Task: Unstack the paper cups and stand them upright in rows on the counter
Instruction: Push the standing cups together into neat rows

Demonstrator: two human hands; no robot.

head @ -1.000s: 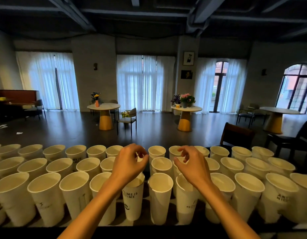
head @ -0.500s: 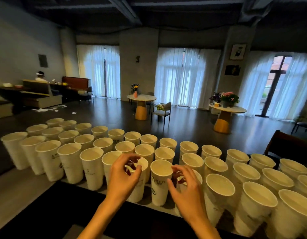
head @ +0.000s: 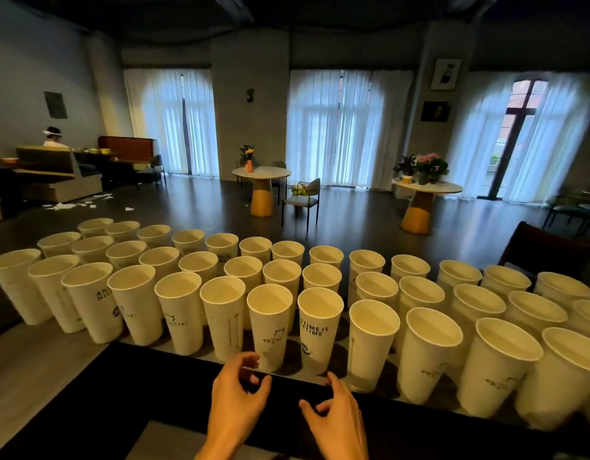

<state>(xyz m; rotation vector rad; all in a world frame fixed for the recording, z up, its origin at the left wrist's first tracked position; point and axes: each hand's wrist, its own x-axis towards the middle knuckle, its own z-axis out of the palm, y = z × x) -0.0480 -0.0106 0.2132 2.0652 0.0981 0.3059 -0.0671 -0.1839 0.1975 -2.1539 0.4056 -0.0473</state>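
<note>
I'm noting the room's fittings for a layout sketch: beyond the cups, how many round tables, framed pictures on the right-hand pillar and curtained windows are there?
Round tables: 2
Framed pictures: 2
Curtained windows: 3
Total: 7

Your left hand (head: 235,398) and right hand (head: 336,415) are now pulled back off the paper cups (head: 270,323) to the counter's near edge (head: 174,360) (both empty, fingers loosely curled), and your view has swung left.
</note>
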